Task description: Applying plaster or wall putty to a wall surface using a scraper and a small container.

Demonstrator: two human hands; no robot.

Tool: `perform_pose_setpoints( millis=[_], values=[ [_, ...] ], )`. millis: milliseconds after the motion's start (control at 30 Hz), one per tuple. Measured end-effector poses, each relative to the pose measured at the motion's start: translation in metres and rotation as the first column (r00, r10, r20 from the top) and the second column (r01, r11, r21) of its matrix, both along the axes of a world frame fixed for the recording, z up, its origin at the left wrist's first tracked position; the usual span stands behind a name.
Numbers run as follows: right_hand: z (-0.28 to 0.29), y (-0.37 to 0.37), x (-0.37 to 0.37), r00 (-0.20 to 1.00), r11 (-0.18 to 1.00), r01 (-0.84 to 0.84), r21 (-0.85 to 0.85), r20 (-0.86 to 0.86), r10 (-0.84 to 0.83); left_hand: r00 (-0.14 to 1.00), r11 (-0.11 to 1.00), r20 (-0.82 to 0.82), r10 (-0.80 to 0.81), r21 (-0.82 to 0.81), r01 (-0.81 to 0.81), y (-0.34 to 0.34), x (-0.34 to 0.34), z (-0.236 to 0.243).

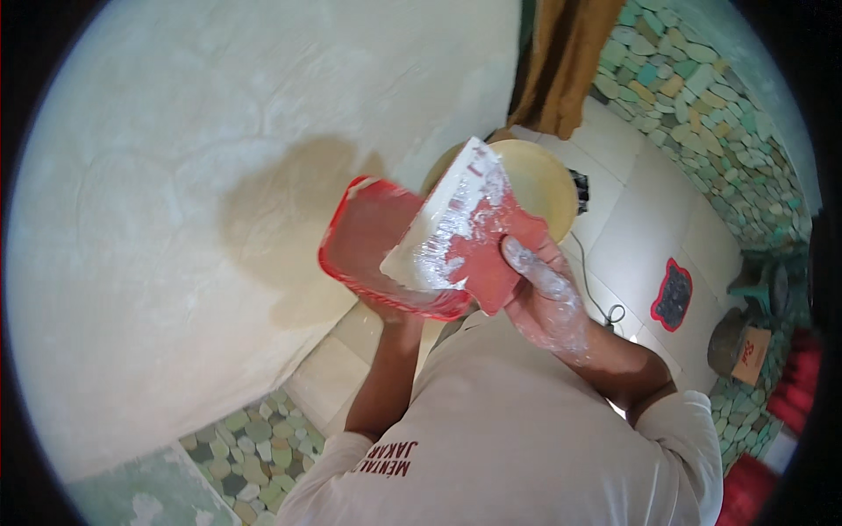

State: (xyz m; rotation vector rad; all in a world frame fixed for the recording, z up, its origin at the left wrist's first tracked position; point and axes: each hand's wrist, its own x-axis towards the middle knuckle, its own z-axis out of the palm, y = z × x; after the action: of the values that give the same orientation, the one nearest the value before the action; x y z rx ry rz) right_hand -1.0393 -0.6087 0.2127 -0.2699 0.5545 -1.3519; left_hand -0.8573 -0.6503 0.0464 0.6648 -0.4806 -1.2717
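My right hand (551,302), its thumb and fingers smeared white, grips a red putty spreader (493,254). Wet white putty coats the spreader's wide blade edge. At its left, my left hand (391,310) supports a red plastic tub (328,250) from below, and the tub hides most of its fingers. Smears of white lie along the tub's rim, and the inside that shows looks pinkish and thinly coated. The spreader is held tilted over the tub's right side, covering part of its opening; whether the two touch I cannot tell.
A pale plastered wall (175,175) fills the left. Behind the spreader a round yellowish basin (548,188) stands on white floor tiles (645,219), near a cable (589,276). A brown curtain (566,66) hangs at the back. At right are a dark red-edged mat (674,294) and a box (752,355).
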Motion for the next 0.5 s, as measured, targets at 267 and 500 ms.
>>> perform_pose_setpoints(
  millis=[267, 500],
  values=[
    [-0.071, -0.042, -0.084, 0.970, 0.968, 0.242, 0.074, 0.006, -0.243, 0.981, 0.998, -0.183, -0.067, -0.015, 0.065, 0.000, -0.011, -0.003],
    [-0.162, -0.141, -0.172, 0.938, 0.937, 0.346, 0.047, -0.038, -0.344, 0.990, 1.000, -0.142, -0.013, 0.017, 0.016, 0.000, -0.017, 0.025]
  ],
)
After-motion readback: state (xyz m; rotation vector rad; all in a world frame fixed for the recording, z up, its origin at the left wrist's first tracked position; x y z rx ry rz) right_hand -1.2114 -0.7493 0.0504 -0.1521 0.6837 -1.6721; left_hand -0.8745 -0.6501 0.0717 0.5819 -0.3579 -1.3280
